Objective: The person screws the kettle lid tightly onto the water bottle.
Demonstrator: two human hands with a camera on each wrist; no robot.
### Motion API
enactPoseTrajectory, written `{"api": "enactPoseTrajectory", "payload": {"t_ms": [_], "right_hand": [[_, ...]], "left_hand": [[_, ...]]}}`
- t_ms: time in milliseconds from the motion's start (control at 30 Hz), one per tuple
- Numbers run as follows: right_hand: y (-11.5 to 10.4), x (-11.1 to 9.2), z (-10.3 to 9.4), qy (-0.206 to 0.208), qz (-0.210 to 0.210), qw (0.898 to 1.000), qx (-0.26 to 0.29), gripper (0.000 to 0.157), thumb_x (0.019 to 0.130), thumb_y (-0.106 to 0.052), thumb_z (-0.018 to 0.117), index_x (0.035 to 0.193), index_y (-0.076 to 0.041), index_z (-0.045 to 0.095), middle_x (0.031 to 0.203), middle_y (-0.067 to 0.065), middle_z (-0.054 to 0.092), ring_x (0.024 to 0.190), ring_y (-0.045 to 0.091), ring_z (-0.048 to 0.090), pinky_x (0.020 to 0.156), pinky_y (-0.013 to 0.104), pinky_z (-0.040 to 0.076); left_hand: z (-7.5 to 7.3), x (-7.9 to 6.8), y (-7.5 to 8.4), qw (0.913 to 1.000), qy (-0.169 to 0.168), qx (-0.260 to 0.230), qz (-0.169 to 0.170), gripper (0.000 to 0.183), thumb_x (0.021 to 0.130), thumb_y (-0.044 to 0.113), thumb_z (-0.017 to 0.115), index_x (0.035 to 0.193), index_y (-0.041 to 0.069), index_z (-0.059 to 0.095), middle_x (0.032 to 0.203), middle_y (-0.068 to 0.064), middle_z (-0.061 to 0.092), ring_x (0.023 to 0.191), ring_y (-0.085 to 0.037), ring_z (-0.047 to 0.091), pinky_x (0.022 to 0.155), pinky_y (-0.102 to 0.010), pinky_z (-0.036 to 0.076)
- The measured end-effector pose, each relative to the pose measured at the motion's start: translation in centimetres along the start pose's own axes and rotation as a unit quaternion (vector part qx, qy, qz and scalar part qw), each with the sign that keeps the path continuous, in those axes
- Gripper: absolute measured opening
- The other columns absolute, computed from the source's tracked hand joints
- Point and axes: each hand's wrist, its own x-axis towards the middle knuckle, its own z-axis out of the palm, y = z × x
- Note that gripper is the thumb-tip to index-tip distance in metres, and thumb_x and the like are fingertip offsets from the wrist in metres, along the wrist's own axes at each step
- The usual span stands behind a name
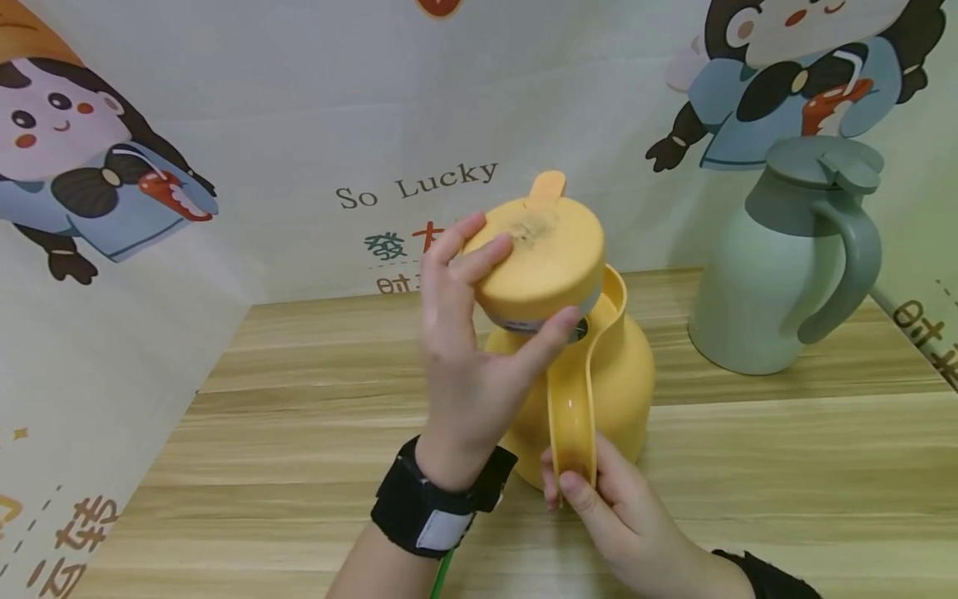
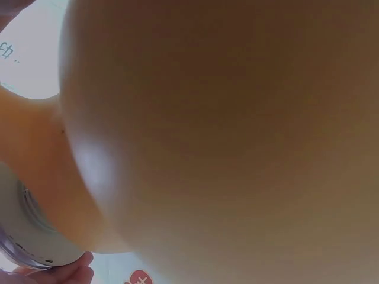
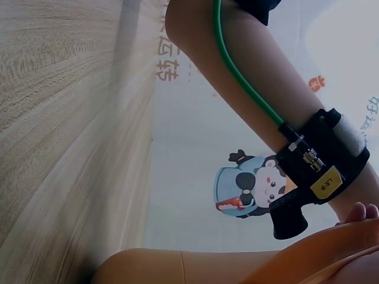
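A yellow round lid (image 1: 542,266) with a small tab and a dark smudge on top is held tilted over the mouth of a yellow thermos jug (image 1: 629,391). My left hand (image 1: 471,358) grips the lid by its side, thumb at the near edge and fingers on the far side. The jug stands on the table, and my right hand (image 1: 629,516) holds the lower part of its handle (image 1: 572,416). In the left wrist view the jug's body (image 2: 225,148) fills most of the picture, with the lid's pale underside (image 2: 50,242) at lower left.
A green thermos jug (image 1: 756,283) with a grey-green lid and handle stands at the back right of the wood-grain table (image 1: 284,466). Behind the table rises a white printed backdrop (image 1: 299,100). A green cable (image 3: 243,80) runs along the left forearm to the wristband.
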Motion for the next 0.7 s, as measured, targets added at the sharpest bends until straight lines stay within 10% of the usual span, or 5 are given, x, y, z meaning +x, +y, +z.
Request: {"api": "enactPoseTrajectory", "payload": {"t_ms": [700], "right_hand": [[-0.1, 0.0, -0.2, -0.001, 0.012, 1.0, 0.002, 0.017, 0.098, 0.009, 0.039, 0.112, 0.007, 0.047, 0.085, 0.009, 0.052, 0.075, 0.019, 0.052, 0.068, 0.029, 0.049]], "left_hand": [[0.5, -1.8, -0.7, 0.9985, -0.025, -0.007, -0.049, 0.054, 0.074, 0.017, 0.081, 0.116, -0.003, 0.053, 0.13, -0.025, 0.042, 0.123, -0.032, 0.044, 0.099, -0.044, 0.04]]}}
